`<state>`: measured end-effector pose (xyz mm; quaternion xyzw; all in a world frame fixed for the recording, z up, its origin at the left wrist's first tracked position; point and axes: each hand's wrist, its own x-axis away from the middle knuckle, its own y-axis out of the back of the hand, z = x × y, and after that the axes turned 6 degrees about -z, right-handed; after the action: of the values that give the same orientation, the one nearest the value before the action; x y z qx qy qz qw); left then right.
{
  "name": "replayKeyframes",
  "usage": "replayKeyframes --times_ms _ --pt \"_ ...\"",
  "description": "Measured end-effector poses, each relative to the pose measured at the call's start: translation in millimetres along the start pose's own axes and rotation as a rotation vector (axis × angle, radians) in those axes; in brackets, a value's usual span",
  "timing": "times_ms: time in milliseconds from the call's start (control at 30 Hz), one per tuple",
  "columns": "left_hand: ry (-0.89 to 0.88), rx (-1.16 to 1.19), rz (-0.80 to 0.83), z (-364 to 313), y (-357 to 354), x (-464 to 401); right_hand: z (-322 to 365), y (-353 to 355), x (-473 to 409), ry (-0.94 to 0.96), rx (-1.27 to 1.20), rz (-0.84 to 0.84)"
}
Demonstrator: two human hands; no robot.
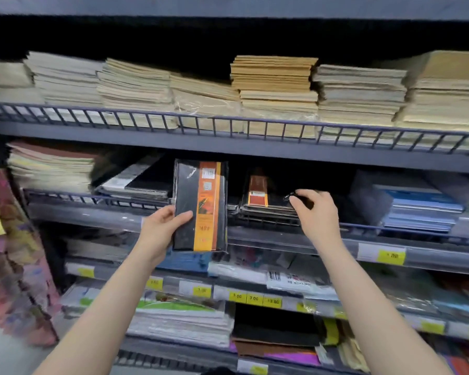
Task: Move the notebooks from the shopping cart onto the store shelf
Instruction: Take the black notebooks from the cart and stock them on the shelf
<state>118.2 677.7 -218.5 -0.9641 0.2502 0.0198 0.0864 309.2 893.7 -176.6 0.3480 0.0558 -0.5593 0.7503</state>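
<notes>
Across the whole view runs a grey store shelf (255, 154) with wire rails, its top tier loaded with tan paper stacks (274, 87). Below, on the middle tier, lies a low pile of wrapped black notebooks (266, 205). Just left of that pile, the left hand (160, 228) holds one black notebook with an orange band (201, 205) upright, thumb curled over its cover. At the pile's right corner, the right hand (316, 209) pinches the wrapping with curled fingers.

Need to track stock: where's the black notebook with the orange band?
Head view, left of centre: the left hand holds the black notebook upright before the middle shelf.
</notes>
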Motion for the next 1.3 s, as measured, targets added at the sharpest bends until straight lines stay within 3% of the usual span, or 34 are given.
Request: replayKeyframes --times_ms 233,333,567,767,900,1067,1167,1300 --pt "-0.002 0.026 0.044 8.4 -5.6 17.7 0.5 6.6 17.7 0.021 0.043 -0.118" --pt "0.005 0.054 0.121 6.3 -19.0 32.0 1.2 24.5 43.9 0.090 -0.113 -0.175" --pt "0.056 0.181 0.260 4.4 -86.7 61.1 -14.4 40.4 100.2 0.015 -0.331 0.332" --pt "0.017 0.136 0.275 9.8 -145.8 79.1 -21.2 60.2 111.4 -0.173 -0.640 0.187" --pt "-0.412 -0.375 0.233 7.8 -157.8 80.3 -33.8 82.0 108.5 -0.216 -0.676 0.051" --pt "-1.149 -0.836 -0.056 -10.5 -148.7 52.2 -62.3 108.7 92.6 -0.279 -0.638 -0.115" --pt "-1.242 -1.077 -0.001 -0.5 -150.2 30.4 -67.1 110.3 72.6 -0.285 -0.576 -0.160" --pt "-1.260 -1.145 -0.017 6.7 -152.2 19.8 -76.0 93.1 26.9 -0.260 -0.350 -0.207"
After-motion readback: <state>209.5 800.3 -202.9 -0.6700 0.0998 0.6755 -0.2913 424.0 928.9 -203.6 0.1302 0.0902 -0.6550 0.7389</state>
